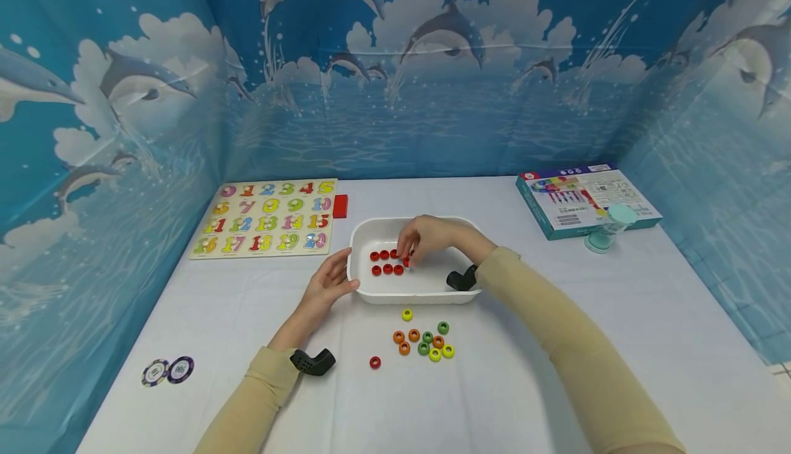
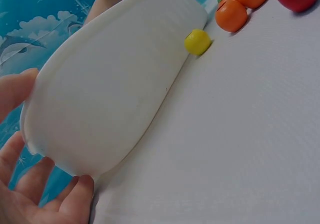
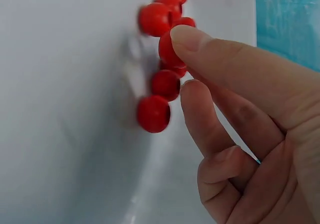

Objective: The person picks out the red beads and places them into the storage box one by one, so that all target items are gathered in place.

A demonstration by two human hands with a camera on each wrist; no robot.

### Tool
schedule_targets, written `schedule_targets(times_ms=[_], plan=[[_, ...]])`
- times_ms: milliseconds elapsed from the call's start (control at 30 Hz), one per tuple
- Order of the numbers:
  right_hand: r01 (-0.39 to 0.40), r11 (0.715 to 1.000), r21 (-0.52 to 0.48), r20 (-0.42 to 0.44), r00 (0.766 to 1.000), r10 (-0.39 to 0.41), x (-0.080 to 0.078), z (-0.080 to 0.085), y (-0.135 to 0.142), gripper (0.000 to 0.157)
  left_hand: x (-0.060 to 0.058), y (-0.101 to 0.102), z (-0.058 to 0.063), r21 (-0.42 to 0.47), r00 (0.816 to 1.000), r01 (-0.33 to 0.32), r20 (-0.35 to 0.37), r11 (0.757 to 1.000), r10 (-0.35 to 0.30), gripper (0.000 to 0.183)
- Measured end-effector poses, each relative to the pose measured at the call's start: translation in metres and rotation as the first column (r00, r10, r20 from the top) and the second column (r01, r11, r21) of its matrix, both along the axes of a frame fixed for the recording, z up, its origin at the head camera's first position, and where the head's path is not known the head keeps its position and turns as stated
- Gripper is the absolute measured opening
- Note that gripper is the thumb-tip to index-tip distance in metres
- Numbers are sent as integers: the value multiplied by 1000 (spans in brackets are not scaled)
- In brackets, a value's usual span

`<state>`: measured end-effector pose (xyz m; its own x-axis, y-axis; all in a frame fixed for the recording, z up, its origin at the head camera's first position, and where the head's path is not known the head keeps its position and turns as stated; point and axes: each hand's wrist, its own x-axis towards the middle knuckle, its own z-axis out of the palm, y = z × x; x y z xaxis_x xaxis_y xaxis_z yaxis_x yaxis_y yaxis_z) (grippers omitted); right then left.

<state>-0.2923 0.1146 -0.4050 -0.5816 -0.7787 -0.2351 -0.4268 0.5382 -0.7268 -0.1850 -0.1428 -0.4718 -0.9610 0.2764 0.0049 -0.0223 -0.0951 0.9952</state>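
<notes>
My left hand (image 1: 324, 284) holds the left end of a white tray (image 1: 414, 299), with thumb and fingertips against its rim and wall in the left wrist view. Inside the tray, my right hand (image 1: 429, 237) pinches a red bead (image 3: 169, 51) between thumb and finger. Several more red beads (image 1: 387, 269) stand in two short rows on the tray floor, just left of the right fingertips. In front of the tray lie loose beads: a yellow bead (image 1: 407, 314) close to its wall, orange beads (image 1: 414, 335), green beads (image 1: 443, 327) and a single red bead (image 1: 375, 362).
A wooden number puzzle board (image 1: 266, 219) lies at the back left, with a red block (image 1: 340, 206) beside it. At the back right are a flat box (image 1: 587, 200) and a sand timer (image 1: 608, 229). Two poker chips (image 1: 180, 369) lie at the front left.
</notes>
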Motion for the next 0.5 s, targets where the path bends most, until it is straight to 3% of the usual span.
schedule_targets(times_ms=[300,500], plan=[[-14,1000,16,13,1000,13,3,-12,-2,21,0,0,0,1,1000,3,-18,1000,-3,64],[-2,999,-53,-13,1000,1,1,4,1,21,1,0,2,-1,1000,4,1,1000,-4,64]])
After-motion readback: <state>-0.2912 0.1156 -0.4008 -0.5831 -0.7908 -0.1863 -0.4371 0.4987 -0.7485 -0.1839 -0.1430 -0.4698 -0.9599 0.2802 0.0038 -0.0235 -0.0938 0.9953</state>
